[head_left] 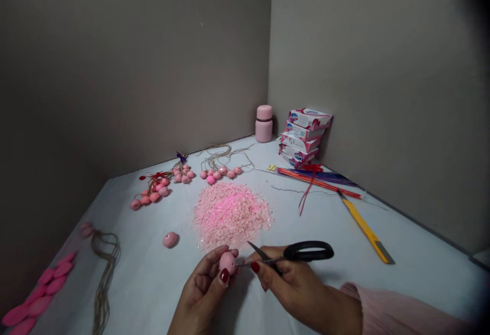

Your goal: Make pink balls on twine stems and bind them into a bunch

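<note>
Holding a smooth, egg-shaped pink bead (pixel 227 262) between thumb and fingertips, a person's left hand (pixel 202 289) is at the near middle of a white-covered table (pixel 145 268). The pinch is narrow and closed on the bead, seemingly so it cannot roll and its pierced side faces right. The right hand (pixel 296 284) grips metal scissors with black handles (pixel 287 252) down near the pivot, not through the loops, probably for finer control. The blades are spread; one tip meets the bead's right side by a small hole, though whether it goes inside I cannot tell.

Just beyond the hands lies a loose heap of pale pink chips (pixel 229 215). Left of it sits a single loose pink bead (pixel 170 239). On the far side, a row of pink beads on tan cords (pixel 217 174) lies with its cords trailing away, perhaps to limit tangling. To the right, a slim yellow utility knife (pixel 363 226) rests well apart from both hands, likely keeping it clear of them.
</note>
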The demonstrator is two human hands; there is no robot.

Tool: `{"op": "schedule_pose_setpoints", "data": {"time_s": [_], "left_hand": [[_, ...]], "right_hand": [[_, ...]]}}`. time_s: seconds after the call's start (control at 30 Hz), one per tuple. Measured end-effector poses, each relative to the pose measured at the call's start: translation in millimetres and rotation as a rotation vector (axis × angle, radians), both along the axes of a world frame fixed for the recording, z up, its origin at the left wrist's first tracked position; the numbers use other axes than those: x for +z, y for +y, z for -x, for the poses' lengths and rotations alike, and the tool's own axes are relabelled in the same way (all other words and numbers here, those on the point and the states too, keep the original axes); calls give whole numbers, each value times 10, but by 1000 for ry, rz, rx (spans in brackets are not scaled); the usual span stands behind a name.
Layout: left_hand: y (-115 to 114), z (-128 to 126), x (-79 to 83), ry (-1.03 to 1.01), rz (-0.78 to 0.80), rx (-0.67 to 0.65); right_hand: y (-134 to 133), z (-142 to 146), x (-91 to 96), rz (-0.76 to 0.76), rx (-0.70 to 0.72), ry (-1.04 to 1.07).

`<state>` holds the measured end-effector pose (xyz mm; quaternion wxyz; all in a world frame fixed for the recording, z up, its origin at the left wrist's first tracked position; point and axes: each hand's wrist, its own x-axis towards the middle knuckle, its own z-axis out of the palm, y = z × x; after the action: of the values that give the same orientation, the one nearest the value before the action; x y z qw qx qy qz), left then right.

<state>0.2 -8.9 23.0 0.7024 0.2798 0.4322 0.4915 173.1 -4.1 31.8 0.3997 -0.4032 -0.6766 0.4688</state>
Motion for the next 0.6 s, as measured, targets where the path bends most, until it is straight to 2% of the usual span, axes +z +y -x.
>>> {"op": "schedule_pose_setpoints", "data": {"time_s": [0.13, 0.3, 0.4, 0.6], "left_hand": [[-13, -5, 17, 87, -22, -16], [-35, -13, 50, 195, -92, -3], [-45, -27, 58, 234, -98, 6], [-33, -30, 12, 148, -61, 6]], "right_hand": [[6, -7, 22, -67, -1, -85], [1, -56, 54, -237, 39, -359], [-8, -63, 9, -342, 86, -366], [-31, -35, -110, -556, -19, -348]]}}
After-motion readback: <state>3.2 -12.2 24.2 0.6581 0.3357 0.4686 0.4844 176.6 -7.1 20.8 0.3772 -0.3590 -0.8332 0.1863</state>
